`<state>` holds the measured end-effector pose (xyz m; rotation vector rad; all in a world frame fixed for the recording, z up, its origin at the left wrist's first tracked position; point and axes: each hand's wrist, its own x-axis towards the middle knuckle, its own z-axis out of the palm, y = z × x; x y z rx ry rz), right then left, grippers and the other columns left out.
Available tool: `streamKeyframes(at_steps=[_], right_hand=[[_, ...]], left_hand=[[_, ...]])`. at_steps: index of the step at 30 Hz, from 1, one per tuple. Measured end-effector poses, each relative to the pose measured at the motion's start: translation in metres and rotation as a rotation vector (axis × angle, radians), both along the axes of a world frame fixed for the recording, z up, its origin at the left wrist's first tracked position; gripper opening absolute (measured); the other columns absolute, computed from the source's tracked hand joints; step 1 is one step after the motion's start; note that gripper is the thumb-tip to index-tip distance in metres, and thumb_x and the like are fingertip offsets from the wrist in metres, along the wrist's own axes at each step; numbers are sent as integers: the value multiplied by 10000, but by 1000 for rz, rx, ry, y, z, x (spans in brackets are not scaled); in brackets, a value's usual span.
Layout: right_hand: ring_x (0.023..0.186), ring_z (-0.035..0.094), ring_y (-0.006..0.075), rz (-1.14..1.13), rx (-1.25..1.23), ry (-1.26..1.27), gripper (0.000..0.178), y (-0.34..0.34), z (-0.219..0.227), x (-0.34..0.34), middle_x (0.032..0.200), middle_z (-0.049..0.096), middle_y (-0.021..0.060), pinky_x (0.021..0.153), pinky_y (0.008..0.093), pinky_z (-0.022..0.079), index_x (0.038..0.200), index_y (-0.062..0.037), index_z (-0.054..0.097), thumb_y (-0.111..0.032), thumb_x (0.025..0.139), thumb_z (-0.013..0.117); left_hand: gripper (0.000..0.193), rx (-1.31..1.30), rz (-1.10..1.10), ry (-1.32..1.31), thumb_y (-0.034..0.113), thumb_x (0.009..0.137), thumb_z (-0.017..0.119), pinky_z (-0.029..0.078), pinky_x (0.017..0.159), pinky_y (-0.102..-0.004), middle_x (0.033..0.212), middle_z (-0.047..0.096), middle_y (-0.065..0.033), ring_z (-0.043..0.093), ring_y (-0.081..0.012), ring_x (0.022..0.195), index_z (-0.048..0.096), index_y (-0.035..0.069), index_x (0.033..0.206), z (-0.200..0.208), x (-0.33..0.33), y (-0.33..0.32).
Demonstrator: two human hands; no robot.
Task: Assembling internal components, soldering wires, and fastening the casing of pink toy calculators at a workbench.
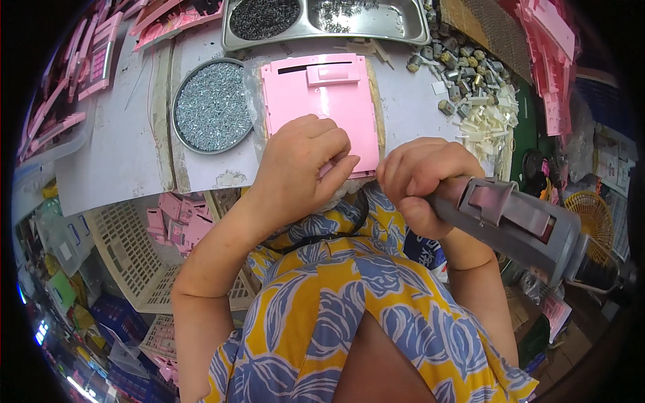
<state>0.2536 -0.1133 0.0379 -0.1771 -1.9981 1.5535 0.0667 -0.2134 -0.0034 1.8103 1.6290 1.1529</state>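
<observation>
A pink plastic panel (289, 101) with a dark slot and a small raised block near its far edge lies on the table in front of me. My left hand (302, 161) rests over its near part, fingers curled and thumb close to them; what they may pinch is hidden. My right hand (426, 178) grips a grey electric screwdriver (517, 228) at the panel's near right corner. The tool's body slants back to the lower right, and its tip is hidden behind my hand.
A round dish of silver screws (213, 104) stands left of the panel. Behind it is a metal tray (306, 33) with dark screws. Small motors (463, 64) and white plastic pieces (490, 121) are heaped at right. A crate (127, 248) with pink parts sits below left.
</observation>
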Motion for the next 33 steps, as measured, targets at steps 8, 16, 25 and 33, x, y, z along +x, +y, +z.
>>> streamKeyframes(at_steps=[8, 16, 25, 33], right_hand=[[472, 484, 95, 56, -356, 210, 298, 14, 32, -14, 574, 488, -69, 502, 274, 452, 1053, -172, 513, -370, 956, 713], [454, 472, 107, 2, -341, 253, 294, 9, 29, -18, 568, 484, -64, 499, 280, 442, 1075, -172, 500, -374, 971, 687], [558, 498, 138, -75, -356, 402, 226, 45, -16, -43, 682, 529, 55, 564, 324, 476, 1069, -59, 483, -65, 917, 650], [509, 455, 129, -106, -42, 54, 256, 55, -24, -48, 622, 492, 36, 542, 328, 420, 1008, -115, 422, -141, 936, 666]], left_hand=[[128, 135, -24, 25, 65, 790, 753, 412, 785, -371, 858, 677, -42, 619, -227, 793, 675, 73, 892, -3, 16, -11], [146, 140, 28, 112, 112, 799, 768, 398, 842, -397, 886, 684, -35, 629, -215, 829, 682, 86, 913, -7, 22, -11], [156, -251, 581, 467, 218, 812, 780, 379, 949, -441, 1014, 674, -50, 610, -268, 1018, 732, 87, 883, -5, -99, -18], [178, -159, 614, 569, 215, 901, 682, 378, 884, -454, 906, 650, -69, 595, -275, 951, 684, 73, 793, -24, -116, -23]])
